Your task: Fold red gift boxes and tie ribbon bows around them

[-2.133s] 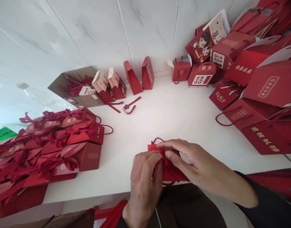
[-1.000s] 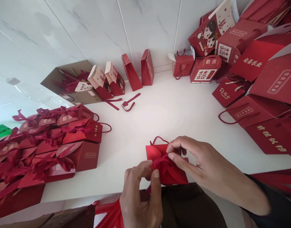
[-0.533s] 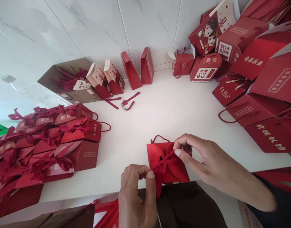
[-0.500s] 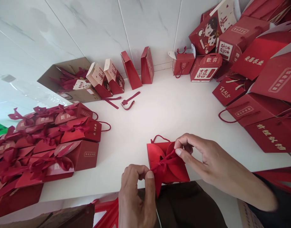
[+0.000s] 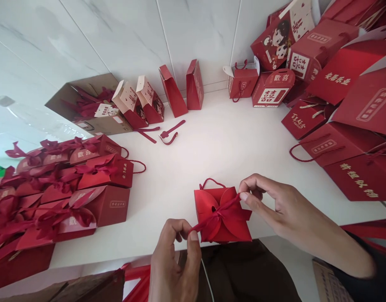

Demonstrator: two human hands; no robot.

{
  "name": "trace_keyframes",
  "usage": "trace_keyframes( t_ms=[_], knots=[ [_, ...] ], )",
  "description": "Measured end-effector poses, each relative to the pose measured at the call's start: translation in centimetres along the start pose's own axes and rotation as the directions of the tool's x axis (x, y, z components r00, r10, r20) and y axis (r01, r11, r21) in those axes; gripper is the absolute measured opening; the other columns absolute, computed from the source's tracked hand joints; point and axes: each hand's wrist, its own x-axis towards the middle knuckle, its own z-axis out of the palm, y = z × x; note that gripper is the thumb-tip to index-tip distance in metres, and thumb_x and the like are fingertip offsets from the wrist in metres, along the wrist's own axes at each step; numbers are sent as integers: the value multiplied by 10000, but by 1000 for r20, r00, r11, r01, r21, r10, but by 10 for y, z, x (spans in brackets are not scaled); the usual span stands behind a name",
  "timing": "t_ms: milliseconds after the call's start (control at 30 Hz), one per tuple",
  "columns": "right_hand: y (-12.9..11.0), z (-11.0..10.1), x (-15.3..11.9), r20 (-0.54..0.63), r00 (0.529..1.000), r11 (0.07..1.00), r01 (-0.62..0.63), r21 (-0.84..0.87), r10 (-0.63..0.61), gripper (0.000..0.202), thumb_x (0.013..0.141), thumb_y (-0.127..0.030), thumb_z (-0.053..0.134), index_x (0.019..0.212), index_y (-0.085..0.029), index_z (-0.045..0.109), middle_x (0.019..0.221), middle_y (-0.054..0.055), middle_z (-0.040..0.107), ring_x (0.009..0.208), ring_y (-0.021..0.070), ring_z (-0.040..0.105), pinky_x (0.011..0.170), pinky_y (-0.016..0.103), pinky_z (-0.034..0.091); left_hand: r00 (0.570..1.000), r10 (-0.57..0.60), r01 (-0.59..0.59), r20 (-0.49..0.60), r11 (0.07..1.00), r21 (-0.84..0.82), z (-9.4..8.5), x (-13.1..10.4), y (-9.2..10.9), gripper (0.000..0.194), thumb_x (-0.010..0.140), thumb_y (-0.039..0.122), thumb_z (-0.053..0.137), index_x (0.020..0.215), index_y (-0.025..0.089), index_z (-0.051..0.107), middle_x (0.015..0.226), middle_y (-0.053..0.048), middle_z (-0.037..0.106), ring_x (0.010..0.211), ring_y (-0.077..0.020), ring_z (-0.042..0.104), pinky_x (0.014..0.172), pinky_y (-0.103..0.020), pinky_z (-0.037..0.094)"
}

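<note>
A bright red gift box (image 5: 222,228) with curved overlapping flaps stands at the table's front edge, a thin cord handle looping out behind it. Across its top a dark red ribbon (image 5: 218,214) is knotted in a bow. My left hand (image 5: 178,251), at the box's lower left, pinches one side of the ribbon between thumb and forefinger. On the upper right, my right hand (image 5: 268,201) pinches the other side, stretched taut away from the knot. Neither palm touches the box.
Ribboned red boxes (image 5: 114,205) crowd the table's left side. Behind them sits a cardboard box (image 5: 117,126) of ribbons. Small upright boxes (image 5: 177,98) line the wall. Ribbon pieces (image 5: 172,130) lie mid-table (image 5: 205,147). Red boxes (image 5: 353,176) are piled on the right.
My hands have moved apart, the left one leftward and the right one rightward, drawing the ribbon's sides outward. A ribbon tail that hung over the front now points right.
</note>
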Motion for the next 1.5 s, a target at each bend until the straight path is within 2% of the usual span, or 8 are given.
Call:
trace_keyframes(
  t_ms=[333, 433, 533, 700, 1067, 1233, 1333, 1500],
  knots=[
    [11, -3, -3, -13, 1000, 999, -29, -36, 29, 252, 1055, -510, 471, 978, -296, 580, 838, -37, 623, 563, 134, 465, 498, 291, 365, 975, 71, -94, -212, 990, -101, 0, 1, 11, 67, 937, 209, 592, 895, 255, 566, 852, 8, 591, 801, -149, 573, 751, -241, 480],
    [10, -3, -4, -74, 997, 998, 24, -63, -28, 188, 1057, -466, 491, 1104, -322, 603, 1066, 4, 681, 851, 184, 647, 576, 280, 477, 985, 42, -62, -169, 991, -118, 1, -2, 18, 49, 990, 301, 565, 1025, 276, 589, 964, -16, 641, 913, -175, 611, 780, -264, 476],
    [1, 3, -5, -195, 963, 980, 164, -110, -183, 188, 1063, -396, 502, 1230, -350, 575, 1268, 30, 623, 1165, 221, 616, 776, 308, 561, 990, 111, -119, -82, 988, -103, 3, -6, 22, 200, 1034, 434, 491, 1087, 285, 614, 1058, -42, 652, 1028, -217, 602, 821, -310, 458],
    [-18, 20, -6, -50, 910, 904, 401, -148, -412, 187, 1059, -270, 531, 1209, -334, 623, 1302, 51, 560, 1268, 217, 555, 1033, 387, 526, 991, 137, -136, 2, 984, -116, 2, -4, 24, 387, 988, 607, 501, 1039, 256, 654, 962, -51, 652, 861, -223, 590, 694, -323, 454],
    [-10, 34, -2, -105, 906, 906, 390, -164, -409, 139, 1042, -189, 531, 1003, -269, 638, 1238, 50, 589, 1284, 207, 559, 1069, 394, 512, 1000, -7, 7, -5, 999, -32, 6, 4, 20, 340, 900, 524, 662, 755, 220, 614, 713, 14, 532, 611, -128, 438, 497, -234, 330],
    [-3, 25, -3, -135, 937, 946, 310, -97, -321, 192, 1059, -308, 527, 1236, -340, 593, 1290, 26, 595, 1250, 197, 581, 1049, 387, 521, 1000, 8, -8, 2, 996, -84, 4, 2, 19, 289, 902, 511, 674, 845, 230, 639, 777, 1, 586, 688, -143, 526, 571, -231, 416],
    [2, 19, -2, -182, 957, 973, 216, -82, -227, 173, 1057, -354, 529, 1218, -351, 593, 1220, 18, 617, 1146, 198, 616, 899, 348, 569, 999, 44, -44, 2, 995, -86, 5, 1, 21, 258, 900, 497, 676, 913, 240, 656, 848, -17, 645, 825, -182, 606, 705, -257, 480],
    [-1, 13, -5, -153, 980, 988, 138, 69, -126, 124, 1043, -384, 554, 972, -314, 629, 1058, 10, 640, 962, 193, 624, 650, 281, 522, 998, 63, -61, 31, 997, -53, 3, 5, 19, 236, 914, 400, 670, 767, 219, 636, 717, 10, 592, 685, -147, 530, 662, -252, 442]
  ],
)
